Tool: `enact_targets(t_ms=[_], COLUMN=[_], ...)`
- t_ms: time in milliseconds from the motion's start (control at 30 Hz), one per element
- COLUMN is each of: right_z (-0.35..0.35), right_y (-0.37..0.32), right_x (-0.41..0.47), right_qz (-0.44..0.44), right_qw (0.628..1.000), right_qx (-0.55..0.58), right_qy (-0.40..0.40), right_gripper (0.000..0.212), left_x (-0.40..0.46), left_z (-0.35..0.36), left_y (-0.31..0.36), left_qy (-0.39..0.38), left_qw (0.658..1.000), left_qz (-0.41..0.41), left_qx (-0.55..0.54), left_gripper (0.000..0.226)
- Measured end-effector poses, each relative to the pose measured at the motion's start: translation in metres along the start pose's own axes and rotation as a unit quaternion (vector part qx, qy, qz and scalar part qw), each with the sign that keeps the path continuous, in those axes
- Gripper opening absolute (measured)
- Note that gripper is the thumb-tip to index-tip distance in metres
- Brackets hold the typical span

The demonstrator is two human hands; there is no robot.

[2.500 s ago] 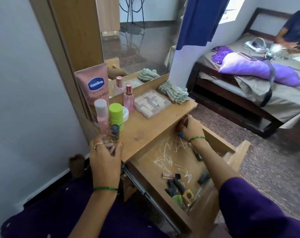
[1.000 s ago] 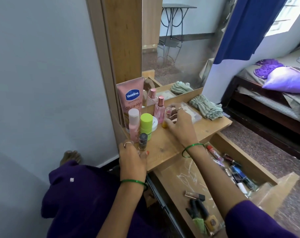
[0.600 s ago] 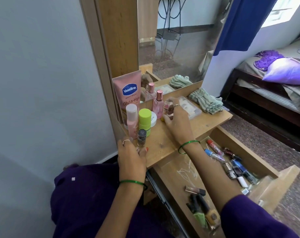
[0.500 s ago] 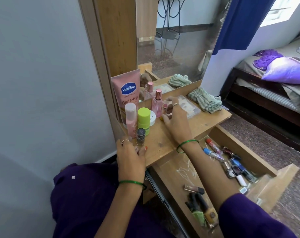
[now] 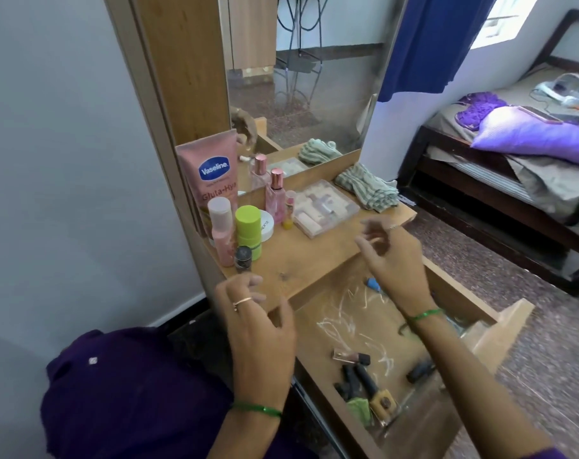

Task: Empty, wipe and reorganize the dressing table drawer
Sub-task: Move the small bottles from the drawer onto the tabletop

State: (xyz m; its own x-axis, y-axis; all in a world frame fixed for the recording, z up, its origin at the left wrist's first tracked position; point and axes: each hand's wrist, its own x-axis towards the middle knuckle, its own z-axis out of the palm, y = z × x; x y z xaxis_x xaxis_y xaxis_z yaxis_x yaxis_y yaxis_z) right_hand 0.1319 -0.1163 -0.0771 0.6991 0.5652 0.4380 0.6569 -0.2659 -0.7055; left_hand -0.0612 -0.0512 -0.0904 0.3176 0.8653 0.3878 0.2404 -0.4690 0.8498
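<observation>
The wooden drawer (image 5: 510, 329) stands pulled out below the dressing table top (image 5: 314, 256). Inside lie a small tube (image 5: 350, 356), dark pencils (image 5: 354, 382), a yellow bottle (image 5: 382, 400) and a blue-tipped item (image 5: 373, 283). My right hand (image 5: 394, 260) hovers over the drawer's back, fingers apart, holding nothing. My left hand (image 5: 260, 318) floats at the table's front edge, open and empty. On the top stand a Vaseline tube (image 5: 212, 175), a pink bottle (image 5: 222, 230), a green stick (image 5: 247, 231), a small dark bottle (image 5: 242, 258), a perfume bottle (image 5: 275, 195) and a tiny lip balm (image 5: 289, 213).
A clear compartment box (image 5: 324, 207) and a folded striped cloth (image 5: 367, 188) lie on the top at the right. A mirror (image 5: 301, 81) rises behind. A bed (image 5: 513, 167) with a purple pillow stands at the right; my purple-clad knee (image 5: 126, 395) is bottom left.
My right hand has left a small item standing by the perfume bottle and pulled back over the drawer. My left hand has lifted off the small dark bottle and the table edge.
</observation>
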Motion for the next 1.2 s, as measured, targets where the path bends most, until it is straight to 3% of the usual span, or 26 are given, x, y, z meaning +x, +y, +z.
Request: enact_targets(t_ms=[100,233,433,567,733,800,933,1067,1200], right_z=[-0.028,-0.037,-0.012,-0.004,-0.003,-0.002,-0.001,-0.001,-0.001], right_y=[0.035,0.079,0.114,0.126,0.134,0.135,0.133,0.131,0.128], right_x=[-0.015,-0.014,-0.005,-0.001,-0.002,-0.003,-0.005,-0.005,-0.006], right_qz=[0.052,0.155,0.078,0.092,0.102,0.105,0.109,0.114,0.119], right_qw=[0.997,0.96,0.912,0.908,0.91,0.914,0.918,0.919,0.92], right_qx=[-0.064,-0.18,-0.268,-0.282,-0.295,-0.298,-0.294,-0.294,-0.289], right_qy=[0.01,-0.149,-0.301,-0.295,-0.273,-0.255,-0.241,-0.236,-0.236], right_gripper=[0.016,0.016,0.022,0.028,0.028,0.026,0.024,0.023,0.021], left_x=[-0.014,-0.027,-0.023,-0.011,-0.007,-0.006,-0.005,-0.009,-0.01], left_z=[0.013,0.031,0.052,0.076,0.096,0.099,0.106,0.109,0.106], left_y=[0.011,0.013,0.002,-0.007,-0.01,-0.009,-0.006,-0.006,-0.003], left_qy=[-0.068,-0.195,-0.336,-0.464,-0.581,-0.598,-0.619,-0.621,-0.598], left_qw=[0.995,0.973,0.931,0.85,0.743,0.715,0.697,0.675,0.688], left_qz=[0.074,0.122,0.112,0.075,0.081,0.096,0.093,0.143,0.161], left_qx=[0.0,0.011,0.09,0.238,0.322,0.348,0.349,0.372,0.377], left_gripper=[0.042,0.046,0.04,0.035,0.034,0.03,0.033,0.022,0.021])
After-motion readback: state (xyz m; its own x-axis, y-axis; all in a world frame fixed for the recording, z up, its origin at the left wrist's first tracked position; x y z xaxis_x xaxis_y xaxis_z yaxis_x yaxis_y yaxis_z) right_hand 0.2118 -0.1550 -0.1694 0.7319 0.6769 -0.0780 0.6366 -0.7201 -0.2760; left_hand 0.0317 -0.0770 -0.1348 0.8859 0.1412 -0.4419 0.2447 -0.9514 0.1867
